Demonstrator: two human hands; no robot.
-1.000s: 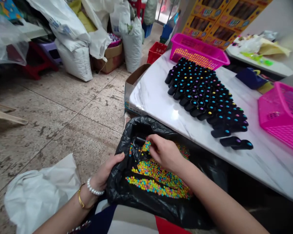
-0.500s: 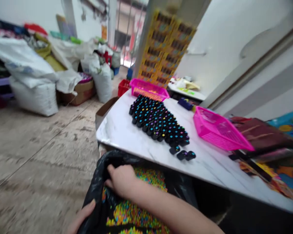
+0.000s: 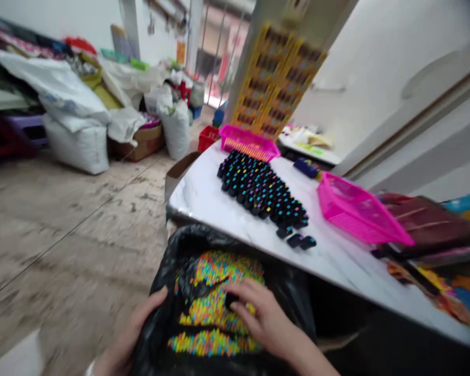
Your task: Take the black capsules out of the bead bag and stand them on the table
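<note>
The right hand (image 3: 260, 309) has its thumb and fingers together, pinched on a small black piece (image 3: 230, 300). That piece sits between the fingertips, over the beads (image 3: 209, 309); blur hides its exact shape, and whether its lower end touches the beads I cannot tell. The left hand (image 3: 139, 321) is to the left of that grip, its thumb on the near-left edge of the black liner (image 3: 191, 235). Its other fingers are out of sight, so how firmly it clamps the edge cannot be told.

Loose beads lie under and around the right hand, in bands parted by dark folds of liner. Beyond the grip, past the liner's far edge, is the table (image 3: 203, 194) with a dense group of black tubes (image 3: 254, 183), most showing a coloured dot on top. A pink basket (image 3: 360, 214) stands farther off to the right of them.

For good handling, a light pinch on the sides of the piece seems best, leaving its ends free of fingertips. A steady left hand should stop the liner from sagging and the beads from rolling. Dipping too deep, or dragging the knuckles through the bands, could scatter beads or snag a fold.
</note>
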